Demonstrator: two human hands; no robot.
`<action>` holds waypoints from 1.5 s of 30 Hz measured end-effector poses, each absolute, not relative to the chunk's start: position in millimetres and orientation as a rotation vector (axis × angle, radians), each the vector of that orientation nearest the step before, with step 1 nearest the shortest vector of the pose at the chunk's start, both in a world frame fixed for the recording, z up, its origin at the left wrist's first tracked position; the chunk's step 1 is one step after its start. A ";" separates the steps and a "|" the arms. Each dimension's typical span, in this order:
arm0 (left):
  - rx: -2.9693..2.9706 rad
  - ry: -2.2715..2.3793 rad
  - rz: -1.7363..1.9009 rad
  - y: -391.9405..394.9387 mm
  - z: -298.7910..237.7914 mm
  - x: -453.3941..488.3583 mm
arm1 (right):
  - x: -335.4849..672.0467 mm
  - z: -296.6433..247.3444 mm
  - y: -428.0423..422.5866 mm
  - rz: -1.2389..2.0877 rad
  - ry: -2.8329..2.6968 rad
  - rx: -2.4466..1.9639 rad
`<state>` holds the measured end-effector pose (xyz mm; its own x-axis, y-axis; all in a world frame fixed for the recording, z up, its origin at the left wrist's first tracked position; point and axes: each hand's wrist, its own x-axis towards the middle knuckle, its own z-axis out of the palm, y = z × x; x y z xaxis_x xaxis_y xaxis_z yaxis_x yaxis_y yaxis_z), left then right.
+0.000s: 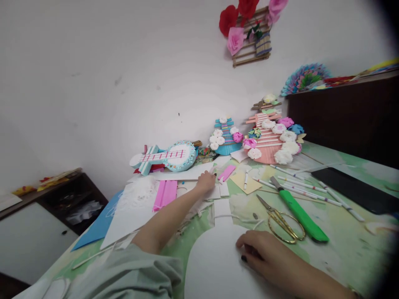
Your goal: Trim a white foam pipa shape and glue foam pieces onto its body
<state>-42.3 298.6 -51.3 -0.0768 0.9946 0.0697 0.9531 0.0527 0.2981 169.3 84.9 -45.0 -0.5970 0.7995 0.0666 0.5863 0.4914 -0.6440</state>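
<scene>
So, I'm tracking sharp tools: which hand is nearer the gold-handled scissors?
Right: the right hand lies close to the gold-handled scissors, at their lower left; the left hand is farther off to their upper left.

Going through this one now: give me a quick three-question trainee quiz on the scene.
1. True or false: the gold-handled scissors lie to the left of the green cutter.
2. What lies beneath the right hand? A) blue sheet; B) white guitar-shaped board; C) pink strip.
3. Which hand reaches farther from the camera?

Key: 1. True. 2. B. 3. The left hand.
</scene>
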 end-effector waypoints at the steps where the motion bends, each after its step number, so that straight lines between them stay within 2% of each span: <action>1: 2.019 2.184 0.403 298.2 -52.7 -33.2 | 169.3 -44.9 84.9 0.829 -2.382 -1.153; 7: 2.084 2.197 0.448 291.2 -64.1 0.8 | 169.7 -44.2 84.8 0.831 -2.379 -1.128; 15: 2.079 2.122 0.524 310.5 -68.0 -13.7 | 170.0 -41.3 85.7 0.816 -2.400 -1.124; 23: 1.998 2.105 0.880 309.1 -56.0 -32.7 | 172.1 -43.4 80.5 0.823 -2.486 -1.025; 29: 1.860 2.015 1.088 297.3 -22.1 -35.7 | 170.9 -47.9 78.0 0.870 -2.559 -1.079; 36: 1.900 1.581 0.932 193.0 -6.9 -20.7 | 176.9 -48.7 93.0 0.723 -2.498 -1.032; 40: 2.097 1.327 0.753 121.1 -21.3 -20.8 | 186.7 -50.4 112.5 0.520 -2.416 -1.242; 45: 2.213 1.041 0.575 82.2 -25.2 -25.6 | 196.0 -38.1 121.8 0.408 -2.160 -1.304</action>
<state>-25.6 82.2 -25.2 0.5948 0.7947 0.1210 0.5253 -0.4982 0.6899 196.0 121.8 -38.1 -0.3561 0.8786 0.3181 0.7020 0.4762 -0.5295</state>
